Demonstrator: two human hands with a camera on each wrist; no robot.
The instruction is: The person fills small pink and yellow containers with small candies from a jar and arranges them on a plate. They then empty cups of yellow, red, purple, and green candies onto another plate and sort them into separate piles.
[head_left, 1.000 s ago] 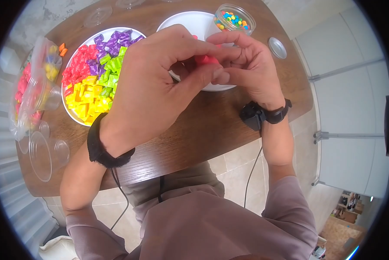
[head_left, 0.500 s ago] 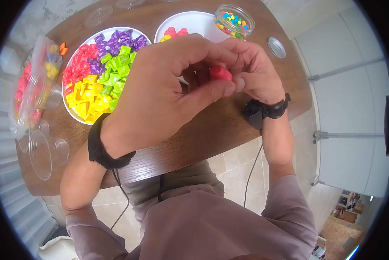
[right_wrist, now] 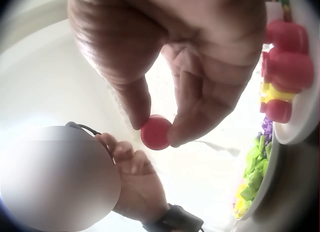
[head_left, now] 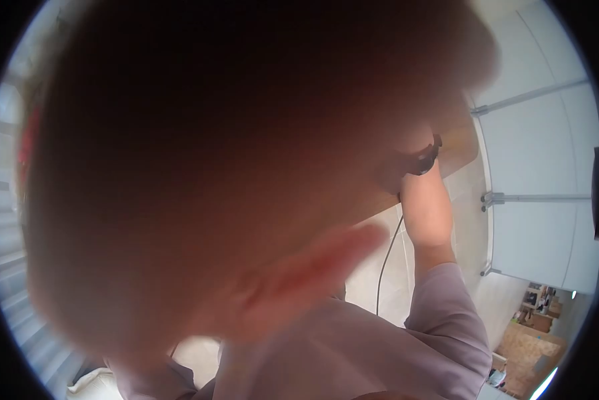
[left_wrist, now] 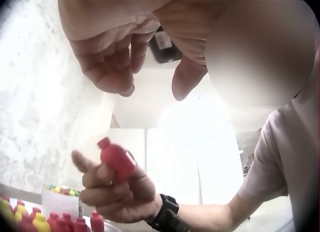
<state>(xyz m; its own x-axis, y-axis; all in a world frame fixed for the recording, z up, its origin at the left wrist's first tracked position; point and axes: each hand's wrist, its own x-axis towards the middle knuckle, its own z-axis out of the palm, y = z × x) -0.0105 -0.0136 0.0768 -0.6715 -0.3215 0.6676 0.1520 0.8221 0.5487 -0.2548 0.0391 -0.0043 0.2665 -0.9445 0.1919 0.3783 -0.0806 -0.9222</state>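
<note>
Thumb and fingers of the right hand (left_wrist: 122, 197) are nearly together, pinching a red bottle (left_wrist: 120, 163) between their tips, its neck tilted upward. Above them, the fingers of the left hand (right_wrist: 137, 184) are loosely bent, thumb well apart, holding nothing; a black object (left_wrist: 165, 47) shows beyond that gap, contact unclear. In the head view this hand is a large blur. Below the pinching fingers, more red and yellow bottles (left_wrist: 67, 223) stand near a jar (left_wrist: 62, 204) of coloured sweets. Farther out, wrapped candies (right_wrist: 256, 167) lie on a white plate (right_wrist: 265, 199).
</note>
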